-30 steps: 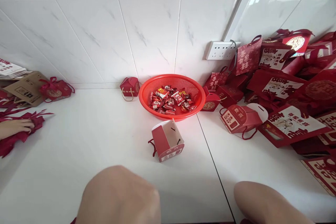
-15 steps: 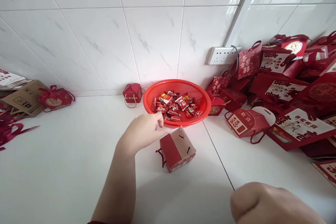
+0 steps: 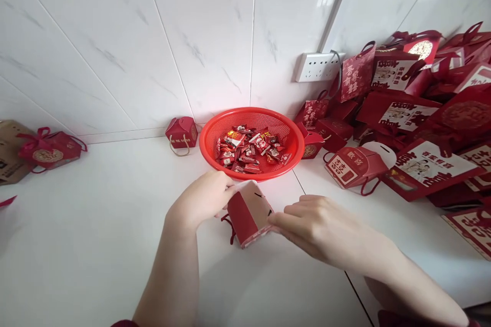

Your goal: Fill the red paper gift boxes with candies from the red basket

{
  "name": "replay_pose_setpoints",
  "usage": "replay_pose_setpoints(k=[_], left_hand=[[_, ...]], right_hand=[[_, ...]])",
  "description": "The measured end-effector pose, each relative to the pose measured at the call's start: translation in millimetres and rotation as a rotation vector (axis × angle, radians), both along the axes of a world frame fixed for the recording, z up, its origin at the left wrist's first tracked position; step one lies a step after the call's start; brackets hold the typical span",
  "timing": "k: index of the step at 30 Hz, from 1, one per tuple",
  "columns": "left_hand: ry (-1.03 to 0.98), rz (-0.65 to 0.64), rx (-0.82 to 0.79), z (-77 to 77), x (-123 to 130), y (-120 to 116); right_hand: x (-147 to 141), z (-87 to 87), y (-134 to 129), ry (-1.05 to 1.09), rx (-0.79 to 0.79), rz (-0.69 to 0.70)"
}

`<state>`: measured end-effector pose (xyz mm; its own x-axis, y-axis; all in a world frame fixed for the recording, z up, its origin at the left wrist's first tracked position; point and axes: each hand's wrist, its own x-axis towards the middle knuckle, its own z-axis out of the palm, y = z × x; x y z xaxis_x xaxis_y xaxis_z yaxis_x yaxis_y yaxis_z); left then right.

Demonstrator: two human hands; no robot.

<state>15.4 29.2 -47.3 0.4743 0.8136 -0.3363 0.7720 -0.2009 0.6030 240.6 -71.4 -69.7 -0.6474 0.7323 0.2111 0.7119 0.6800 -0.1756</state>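
Note:
A small red paper gift box (image 3: 245, 217) stands on the white counter with its top open, its pale inside showing and a dark red cord loop on its left side. My left hand (image 3: 205, 195) is closed at the box's far left edge, fingertips partly hidden. On the opposite side, my right hand (image 3: 318, 227) pinches the near right edge with thumb and fingers. Just behind the box is a red plastic basket (image 3: 209, 150) holding many wrapped candies (image 3: 249, 153).
A closed red box with a rope handle (image 3: 181, 135) sits left of the basket. Farther left are a ribboned box (image 3: 57, 150) and a brown carton (image 3: 13, 153). Red gift boxes (image 3: 402, 112) are heaped at the right, below a wall socket (image 3: 319, 67).
My right hand has come in from the lower right and taken hold of the box's right edge. My left hand has shifted slightly down onto its left edge. The view has tilted down.

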Motion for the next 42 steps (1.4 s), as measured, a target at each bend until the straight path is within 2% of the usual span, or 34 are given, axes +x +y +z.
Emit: replay_pose_setpoints(k=[3,8,14,17,20,24,27,31,34,39,42], left_hand=[[-0.015,0.006,-0.057,1.3,0,-1],[0.034,0.044,-0.051,3.9,10,-7],[0.110,0.128,0.023,3.8,30,-19],[0.145,0.123,0.058,7.1,40,-24],[0.099,0.108,0.110,10.9,50,-29],[0.156,0.166,0.150,10.2,60,-32],[0.237,0.179,0.217,7.2,65,-34],[0.140,0.097,0.284,3.2,64,-38],[0.176,0.111,0.272,-1.7,60,-40],[0.257,0.156,0.281,-10.7,55,-42],[0.259,0.120,0.300,-12.3,52,-43]], right_hand=[[13,7.8,4,0.008,-0.033,-0.010],[28,17.2,11,0.051,-0.068,-0.012],[37,17.0,12,0.125,-0.064,0.057],[46,19.6,12,0.138,-0.068,0.054],[59,24.7,14,0.192,-0.026,0.061],[71,30.2,14,0.248,0.015,0.041],[66,30.2,13,0.212,0.045,0.024],[46,25.1,14,0.115,0.043,0.088],[35,19.1,16,0.073,0.016,0.086],[32,13.1,21,0.022,-0.136,-0.018],[31,12.0,23,0.095,-0.229,-0.005]])
